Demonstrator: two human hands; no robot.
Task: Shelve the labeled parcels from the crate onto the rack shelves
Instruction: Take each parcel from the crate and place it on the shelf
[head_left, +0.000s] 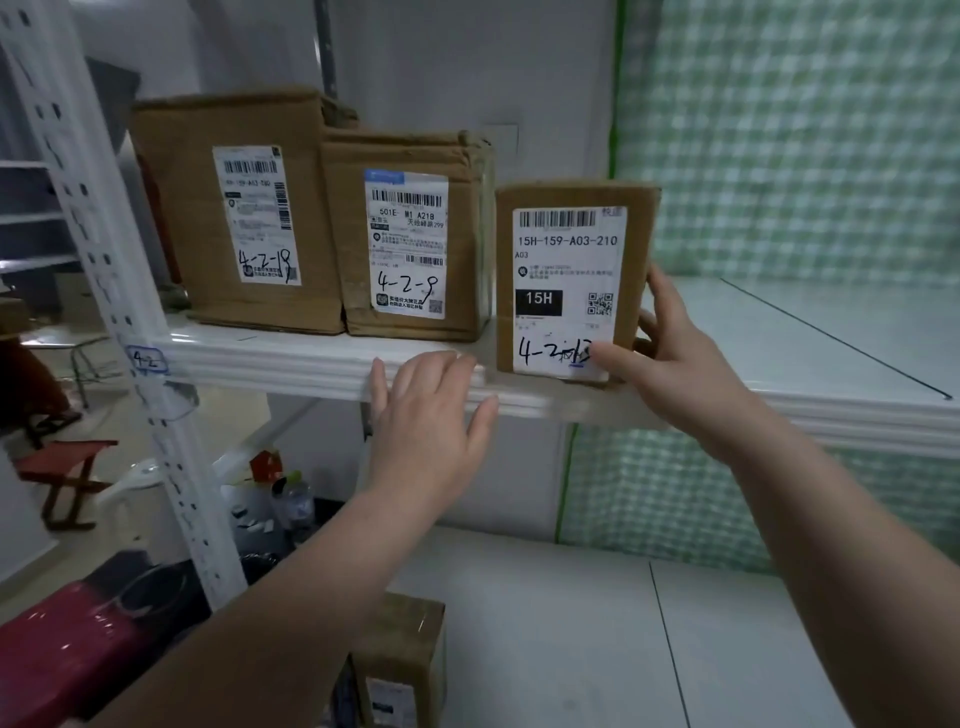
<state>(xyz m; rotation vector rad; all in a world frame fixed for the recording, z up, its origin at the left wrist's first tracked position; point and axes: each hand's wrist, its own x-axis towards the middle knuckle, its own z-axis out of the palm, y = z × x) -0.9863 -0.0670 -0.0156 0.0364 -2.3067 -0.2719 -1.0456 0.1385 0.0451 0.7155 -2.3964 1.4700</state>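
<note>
Three labeled cardboard parcels stand in a row on the white rack shelf (260, 358). The rightmost parcel (566, 280) carries a label reading 15H-159-A03-210 with handwriting at the bottom. My right hand (670, 358) grips its lower right corner, thumb on the front label and fingers along the right side. My left hand (431, 410) hovers in front of the shelf edge with fingers spread, holding nothing. The middle parcel (410, 239) is marked 4-2-9, and the tall left parcel (244, 208) is marked 4-2-18.
A white perforated upright (104, 260) with a "4-2" tag frames the rack's left side. Right of the parcels the shelf is bare, backed by a green checked curtain (779, 130). Another labeled parcel (400, 665) stands on the lower shelf (571, 623). A red stool (67, 478) and clutter sit at left.
</note>
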